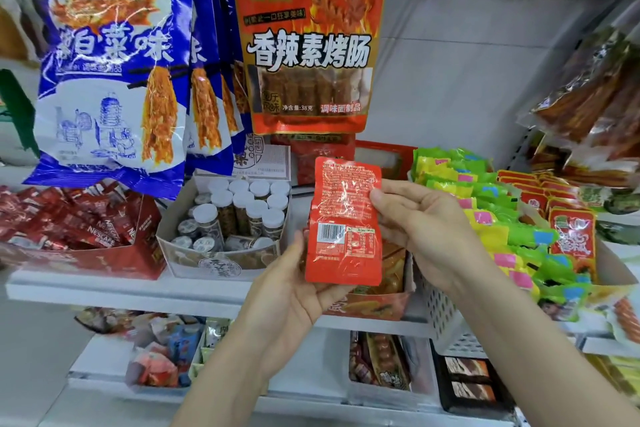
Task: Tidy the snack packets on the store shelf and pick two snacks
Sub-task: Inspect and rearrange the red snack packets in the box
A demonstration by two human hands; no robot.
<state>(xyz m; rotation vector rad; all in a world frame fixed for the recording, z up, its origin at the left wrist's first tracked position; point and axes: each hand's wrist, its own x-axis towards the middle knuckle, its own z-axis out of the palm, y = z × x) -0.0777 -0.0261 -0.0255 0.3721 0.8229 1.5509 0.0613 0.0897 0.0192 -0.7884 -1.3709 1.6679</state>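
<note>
A: Where's the packet?

B: The red snack packet [343,222] stands upright in front of the shelf [104,291], back side out, long axis vertical. The left hand [294,291] pinches its lower left edge; the right hand [415,229] pinches the right edge.

A: Where next?

B: Probably the open red box [374,305] just below and behind it

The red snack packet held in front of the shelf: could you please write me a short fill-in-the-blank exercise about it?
1. The red packet is held by ____ hands.
2. Its printed ____ faces the camera.
3. The right hand grips its ____ edge.
4. The box of jars stands to its ____.

Answers: both; barcode; right; left
</note>
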